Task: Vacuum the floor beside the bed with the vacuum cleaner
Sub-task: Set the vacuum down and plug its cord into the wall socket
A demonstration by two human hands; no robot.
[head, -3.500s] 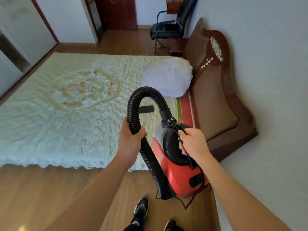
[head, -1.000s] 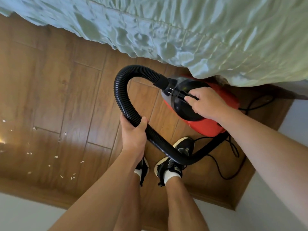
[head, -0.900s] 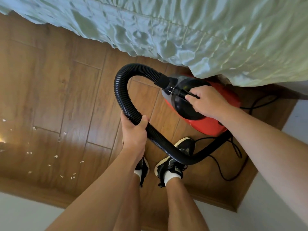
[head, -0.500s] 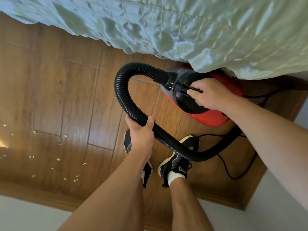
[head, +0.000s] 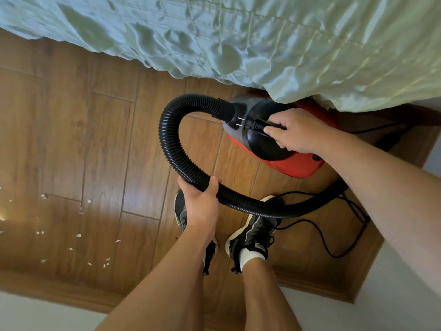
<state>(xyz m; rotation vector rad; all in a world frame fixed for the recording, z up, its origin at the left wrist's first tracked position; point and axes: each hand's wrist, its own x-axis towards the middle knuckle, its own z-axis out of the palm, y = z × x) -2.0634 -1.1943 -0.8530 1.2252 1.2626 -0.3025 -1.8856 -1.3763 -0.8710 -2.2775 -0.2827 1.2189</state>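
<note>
The red canister vacuum cleaner (head: 296,166) sits partly under the bedspread (head: 262,44) edge, its black handle gripped by the right hand (head: 296,132). Its ribbed black hose (head: 171,144) loops left, clasped by the left hand (head: 202,204). Pale crumbs (head: 78,235) dot the wooden floor (head: 95,139).

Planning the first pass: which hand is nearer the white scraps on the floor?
Left. The left hand, gripping the hose, is right of the scraps; the right hand holds the vacuum cleaner farther right.
</note>
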